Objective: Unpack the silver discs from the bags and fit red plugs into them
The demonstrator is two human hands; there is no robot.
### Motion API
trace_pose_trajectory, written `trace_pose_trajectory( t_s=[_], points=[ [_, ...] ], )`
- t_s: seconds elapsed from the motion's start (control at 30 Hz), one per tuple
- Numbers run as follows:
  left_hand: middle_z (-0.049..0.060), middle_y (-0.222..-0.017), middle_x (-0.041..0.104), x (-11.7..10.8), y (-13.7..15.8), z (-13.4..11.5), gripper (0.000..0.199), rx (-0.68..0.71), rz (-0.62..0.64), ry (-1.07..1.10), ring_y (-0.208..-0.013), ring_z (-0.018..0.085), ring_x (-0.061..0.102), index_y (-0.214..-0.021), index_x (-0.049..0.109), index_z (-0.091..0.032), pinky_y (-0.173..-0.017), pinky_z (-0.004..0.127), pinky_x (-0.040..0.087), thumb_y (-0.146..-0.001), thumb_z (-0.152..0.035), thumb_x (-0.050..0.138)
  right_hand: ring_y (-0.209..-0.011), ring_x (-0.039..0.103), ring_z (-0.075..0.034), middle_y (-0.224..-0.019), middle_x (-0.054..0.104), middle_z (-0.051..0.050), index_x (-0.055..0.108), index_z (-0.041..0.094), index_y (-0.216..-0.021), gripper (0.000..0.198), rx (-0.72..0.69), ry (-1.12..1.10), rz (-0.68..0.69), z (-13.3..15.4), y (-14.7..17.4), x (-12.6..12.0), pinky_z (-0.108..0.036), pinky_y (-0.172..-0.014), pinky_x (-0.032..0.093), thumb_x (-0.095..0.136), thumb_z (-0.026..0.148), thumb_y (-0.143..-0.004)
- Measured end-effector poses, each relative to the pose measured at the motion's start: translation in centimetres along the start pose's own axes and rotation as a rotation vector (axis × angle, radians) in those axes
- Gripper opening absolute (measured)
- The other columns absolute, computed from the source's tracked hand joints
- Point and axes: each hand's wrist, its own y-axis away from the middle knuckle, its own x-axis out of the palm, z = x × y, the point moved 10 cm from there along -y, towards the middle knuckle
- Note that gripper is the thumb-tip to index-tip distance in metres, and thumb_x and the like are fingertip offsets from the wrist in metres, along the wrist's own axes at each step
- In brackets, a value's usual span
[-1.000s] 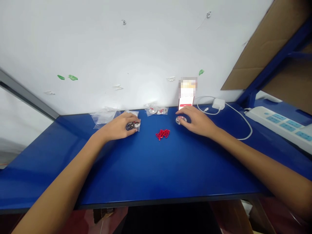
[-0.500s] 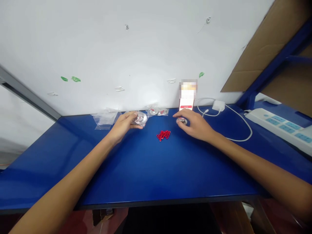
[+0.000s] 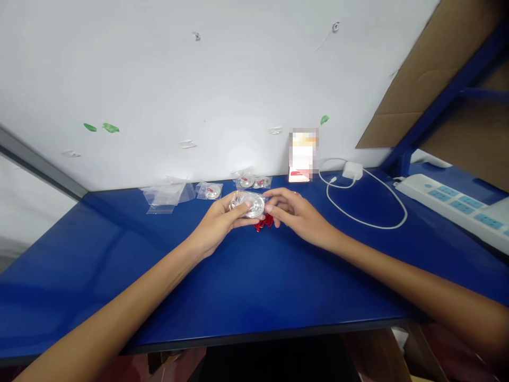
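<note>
Head view shows both hands close together over the middle of the blue table. Left hand grips a bagged metal disc, with the thumb on top. Half a second ago this disc was more to the left; now it is nearer the centre, in front of two bagged discs lying at the back. Right hand was then farther right, in front of the lit screen; now its bent fingers are at the right edge of the bag, and I cannot tell if they pinch it. The red cords are now partly hidden by the hands. One more bagged disc has become visible beside the clear plastic bags.

The wall stands along the back edge and limits movement there. On the right, the white cable makes a loop near the power strip. Between the forearms, wide blue surface continues to the dark front edge, which gives room toward the person.
</note>
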Motion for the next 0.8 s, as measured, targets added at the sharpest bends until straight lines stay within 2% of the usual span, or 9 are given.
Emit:
trace_pose_trajectory(
  t_s=[0.17,0.27,0.33,0.4,0.5,0.63,0.8],
  points=[
    [0.011,-0.132,0.076,1.4,0.6,-1.0,0.035,0.044,0.055,-0.002,-0.122,0.029,0.074,-0.130,0.076,-0.018,-0.112,0.048,0.061,-0.098,-0.031,0.082,-0.062,0.063,-0.015,-0.072,0.068,0.002,0.072,0.024,-0.121,0.039,0.057,-0.089,0.021,-0.3,-0.1,-0.2,-0.030,-0.059,0.048,0.063,0.059,-0.107],
    [0.015,-0.134,0.075,2.1,0.7,-1.0,0.036,0.010,0.106,0.133,-0.125,0.033,0.072,-0.126,0.078,-0.015,-0.112,0.052,0.061,-0.104,-0.043,0.072,-0.059,0.063,-0.016,-0.068,0.068,0.001,0.074,0.023,-0.116,0.043,0.059,-0.099,0.004,-0.2,-0.3,-0.6,-0.030,-0.057,0.049,0.061,0.063,-0.107],
    [0.017,-0.134,0.075,1.9,0.6,-0.6,0.046,-0.024,0.084,0.221,-0.125,0.035,0.072,-0.122,0.080,-0.014,-0.109,0.053,0.063,-0.108,-0.053,0.062,-0.059,0.063,-0.015,-0.069,0.069,0.001,0.075,0.023,-0.115,0.042,0.054,-0.108,0.010,-0.2,-0.3,-0.5,-0.030,-0.057,0.050,0.063,0.063,-0.106],
    [0.017,-0.133,0.076,1.2,0.4,-0.1,0.048,-0.045,0.021,0.243,-0.123,0.035,0.073,-0.117,0.080,-0.013,-0.106,0.052,0.065,-0.109,-0.056,0.059,-0.060,0.064,-0.015,-0.070,0.070,0.000,0.075,0.024,-0.115,0.041,0.050,-0.120,0.021,-0.2,-0.4,-0.2,-0.029,-0.056,0.049,0.065,0.062,-0.105],
    [0.016,-0.130,0.077,0.8,0.3,0.2,0.038,-0.049,-0.014,0.189,-0.121,0.032,0.074,-0.117,0.079,-0.013,-0.105,0.050,0.065,-0.108,-0.047,0.065,-0.062,0.065,-0.015,-0.073,0.070,0.000,0.075,0.024,-0.113,0.039,0.052,-0.126,0.031,-0.3,-0.5,0.1,-0.028,-0.054,0.048,0.069,0.061,-0.102],
    [0.015,-0.133,0.077,1.3,0.5,-0.1,0.029,-0.038,0.048,0.095,-0.122,0.031,0.075,-0.123,0.078,-0.015,-0.110,0.049,0.062,-0.105,-0.037,0.073,-0.064,0.066,-0.015,-0.077,0.070,0.001,0.075,0.023,-0.112,0.043,0.068,-0.113,0.022,-0.5,-0.6,0.0,-0.028,-0.052,0.048,0.078,0.062,-0.094],
    [0.011,-0.128,0.078,1.9,1.0,-0.3,0.035,-0.037,0.094,0.009,-0.119,0.030,0.076,-0.127,0.076,-0.020,-0.111,0.047,0.059,-0.093,-0.027,0.085,-0.073,0.071,-0.019,-0.084,0.074,-0.002,0.077,0.024,-0.108,0.041,0.041,-0.035,-0.050,-0.1,-0.6,-0.8,-0.032,-0.064,0.055,0.086,0.059,-0.088]
  ],
)
